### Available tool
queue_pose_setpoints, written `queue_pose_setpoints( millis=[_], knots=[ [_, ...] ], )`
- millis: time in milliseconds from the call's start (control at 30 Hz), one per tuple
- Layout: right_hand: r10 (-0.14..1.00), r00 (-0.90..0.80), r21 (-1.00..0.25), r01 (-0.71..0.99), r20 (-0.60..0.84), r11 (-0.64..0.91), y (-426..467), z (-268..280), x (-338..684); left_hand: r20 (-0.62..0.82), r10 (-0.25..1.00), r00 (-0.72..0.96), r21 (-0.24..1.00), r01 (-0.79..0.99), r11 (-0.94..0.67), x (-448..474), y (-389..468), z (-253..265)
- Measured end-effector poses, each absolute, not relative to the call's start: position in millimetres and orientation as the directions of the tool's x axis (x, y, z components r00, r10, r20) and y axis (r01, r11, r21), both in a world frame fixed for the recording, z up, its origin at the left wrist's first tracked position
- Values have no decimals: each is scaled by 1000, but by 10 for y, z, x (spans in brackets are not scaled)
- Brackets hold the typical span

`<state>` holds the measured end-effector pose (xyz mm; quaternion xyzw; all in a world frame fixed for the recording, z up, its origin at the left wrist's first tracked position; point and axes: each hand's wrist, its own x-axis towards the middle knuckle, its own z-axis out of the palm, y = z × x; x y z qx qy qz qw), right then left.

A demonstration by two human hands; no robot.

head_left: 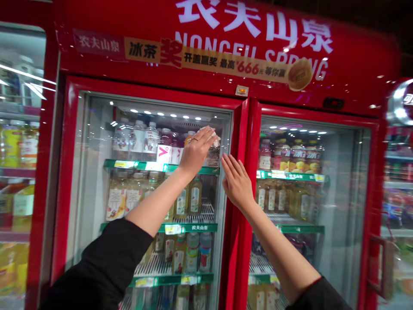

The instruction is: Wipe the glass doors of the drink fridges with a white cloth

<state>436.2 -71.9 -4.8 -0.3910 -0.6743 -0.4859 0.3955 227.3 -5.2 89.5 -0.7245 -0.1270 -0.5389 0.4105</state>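
My left hand (196,151) presses a crumpled white tissue (213,137) against the upper right of the left glass door (97,142). Its fingers lie over the tissue and partly hide it. Lower and to the right, my right hand (238,181) rests with fingers stretched out at the red door frame (238,142), near the inner edge of the same door. Nothing shows in that hand. Both arms reach up in pushed-back black sleeves. Behind the glass, bottles (151,137) stand on shelves with green edges (201,227).
The red drinks fridge has a second glass door (346,172) on the right, with a handle (377,267) at its far side. A small orange switch (241,90) sits above the doors, under a yellow banner (206,60). Other fridges (22,107) flank it.
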Motion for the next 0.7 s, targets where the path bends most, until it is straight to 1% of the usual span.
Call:
queue_pose_setpoints(
  millis=[67, 167, 267, 333, 400, 467, 533, 600, 700],
  knots=[
    [182, -377, 344, 920, 908, 188, -768, -33, 4359, 859, -278, 430, -504, 613, -609, 2268, -71, 738],
    [210, -379, 348, 922, 901, 169, -826, -27, 4353, 775, -290, 561, -613, 558, -559, 2053, -106, 543],
    [215, -336, 301, 937, 917, 178, -829, -39, 4268, 728, -289, 622, -664, 532, -525, 1766, -102, 583],
    [196, -265, 232, 956, 944, 177, -800, -44, 4128, 754, -293, 588, -641, 559, -526, 1649, -63, 741],
    [162, -210, 180, 967, 964, 182, -757, -42, 3934, 805, -301, 512, -585, 600, -545, 1627, -5, 930],
    [150, -204, 173, 965, 967, 197, -707, -43, 3736, 846, -312, 433, -531, 623, -575, 1680, 51, 1066],
    [166, -207, 169, 961, 964, 217, -653, -63, 3588, 863, -324, 387, -504, 622, -599, 1751, 80, 1091],
    [185, -208, 163, 959, 961, 231, -593, -111, 3520, 856, -328, 400, -515, 604, -608, 1774, 70, 1009],
    [176, -208, 164, 958, 962, 236, -500, -210, 3534, 798, -326, 506, -590, 547, -594, 1643, 8, 829]
  ],
)
